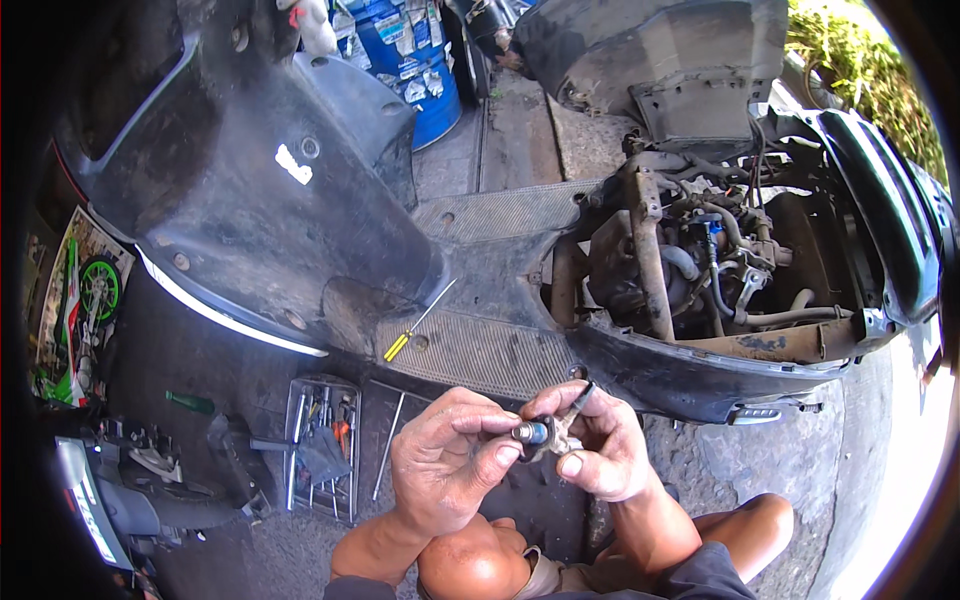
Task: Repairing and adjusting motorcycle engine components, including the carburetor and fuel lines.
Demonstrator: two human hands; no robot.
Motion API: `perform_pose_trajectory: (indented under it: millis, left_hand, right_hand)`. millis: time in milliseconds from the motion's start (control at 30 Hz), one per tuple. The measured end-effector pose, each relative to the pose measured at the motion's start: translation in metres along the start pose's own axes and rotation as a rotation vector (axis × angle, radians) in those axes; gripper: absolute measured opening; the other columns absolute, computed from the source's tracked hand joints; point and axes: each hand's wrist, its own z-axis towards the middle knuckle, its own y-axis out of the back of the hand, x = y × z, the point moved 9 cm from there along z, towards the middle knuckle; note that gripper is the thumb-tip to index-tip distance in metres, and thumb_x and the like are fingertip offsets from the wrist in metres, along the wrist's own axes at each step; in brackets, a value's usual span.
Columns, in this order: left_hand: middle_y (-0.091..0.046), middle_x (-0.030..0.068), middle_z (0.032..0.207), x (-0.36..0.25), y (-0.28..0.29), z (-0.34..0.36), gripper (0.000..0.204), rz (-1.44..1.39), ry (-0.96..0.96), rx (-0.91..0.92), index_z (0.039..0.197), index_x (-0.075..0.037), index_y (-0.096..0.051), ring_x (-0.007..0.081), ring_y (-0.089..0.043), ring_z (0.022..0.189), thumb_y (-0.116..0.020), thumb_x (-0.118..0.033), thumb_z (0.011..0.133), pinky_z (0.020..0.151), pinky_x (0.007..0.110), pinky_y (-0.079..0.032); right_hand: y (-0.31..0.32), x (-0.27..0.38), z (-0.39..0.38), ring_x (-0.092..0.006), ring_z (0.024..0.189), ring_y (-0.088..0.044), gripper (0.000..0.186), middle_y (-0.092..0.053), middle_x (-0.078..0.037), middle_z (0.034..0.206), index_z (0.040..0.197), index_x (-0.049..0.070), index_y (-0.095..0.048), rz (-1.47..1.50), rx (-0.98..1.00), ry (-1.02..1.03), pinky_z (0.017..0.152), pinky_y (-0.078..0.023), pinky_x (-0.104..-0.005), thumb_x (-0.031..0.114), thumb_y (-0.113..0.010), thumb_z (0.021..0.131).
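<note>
In the head view my left hand (445, 460) pinches the end of a small metal part (560, 440) with a blue and silver cylindrical tip (530, 433). My right hand (610, 445) grips the same part's body, which has a thin black piece sticking up toward the upper right. Beyond my hands, a yellow-handled screwdriver (398, 346) lies on the ribbed floorboard (470, 350) of a dark scooter. To the right of the floorboard, the scooter's engine (710, 260) and hoses are exposed within the frame (655, 290).
A tool tray (355, 440) and a metal rod (390, 450) lie on the ground. Vehicle parts (200, 500) and a green-wheeled motorbike (95, 290) are at left. A blue drum (425, 105) and a loose dark panel (680, 50) stand behind. My bent knees (760, 530) are below.
</note>
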Motion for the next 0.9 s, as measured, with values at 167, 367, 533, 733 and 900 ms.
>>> perform_pose_trajectory:
  millis: [167, 367, 533, 733, 900]
  left_hand:
    - [-0.069, 0.0162, 0.097, -0.057, -0.034, -0.003, 0.022, 0.125, -0.272, 0.236, 0.107, 0.001, -0.073, 0.0225, -0.07, 0.079, -0.081, -0.008, 0.089, 0.069, 0.033, -0.058]
    - [-0.067, 0.0155, 0.099, -0.096, -0.076, -0.004, 0.037, -0.097, -0.512, 0.379, 0.107, -0.001, -0.068, 0.0263, -0.071, 0.085, -0.092, -0.005, 0.079, 0.074, 0.036, -0.062]
    - [-0.065, 0.015, 0.105, -0.101, -0.105, 0.009, 0.036, 0.01, -0.485, 0.513, 0.115, 0.0, -0.069, 0.025, -0.069, 0.086, -0.087, -0.014, 0.087, 0.07, 0.033, -0.056]
    - [-0.069, 0.0161, 0.099, -0.105, -0.125, 0.009, 0.028, 0.049, -0.437, 0.508, 0.112, 0.0, -0.071, 0.0203, -0.07, 0.081, -0.079, -0.019, 0.093, 0.07, 0.03, -0.059]
    - [-0.07, 0.0081, 0.109, -0.016, -0.097, 0.025, 0.039, -0.209, 0.181, 0.16, 0.134, 0.009, -0.061, 0.0113, -0.066, 0.098, -0.07, -0.004, 0.099, 0.086, 0.026, -0.055]
  right_hand:
    - [-0.046, 0.091, -0.028, -0.0319, 0.087, -0.073, 0.054, -0.072, -0.023, 0.099, 0.111, -0.009, -0.069, -0.556, 0.085, 0.453, 0.077, -0.058, -0.0421, 0.036, -0.085, 0.086]
    - [-0.077, 0.146, -0.08, -0.0344, 0.081, -0.072, 0.052, -0.071, -0.025, 0.096, 0.108, -0.012, -0.069, -0.69, 0.095, 0.837, 0.071, -0.058, -0.0437, 0.037, -0.079, 0.095]
    - [-0.057, 0.154, -0.095, -0.035, 0.088, -0.072, 0.049, -0.071, -0.023, 0.102, 0.112, -0.01, -0.069, -0.746, 0.009, 0.876, 0.076, -0.058, -0.0433, 0.033, -0.08, 0.092]
    - [-0.048, 0.169, -0.1, -0.0334, 0.089, -0.075, 0.048, -0.074, -0.024, 0.101, 0.112, -0.009, -0.071, -0.601, -0.005, 0.738, 0.078, -0.06, -0.0431, 0.022, -0.088, 0.081]
    - [-0.002, 0.135, -0.07, -0.0162, 0.104, -0.069, 0.052, -0.071, -0.011, 0.116, 0.129, -0.004, -0.063, -0.698, -0.314, 0.461, 0.093, -0.056, -0.0331, 0.012, -0.086, 0.085]
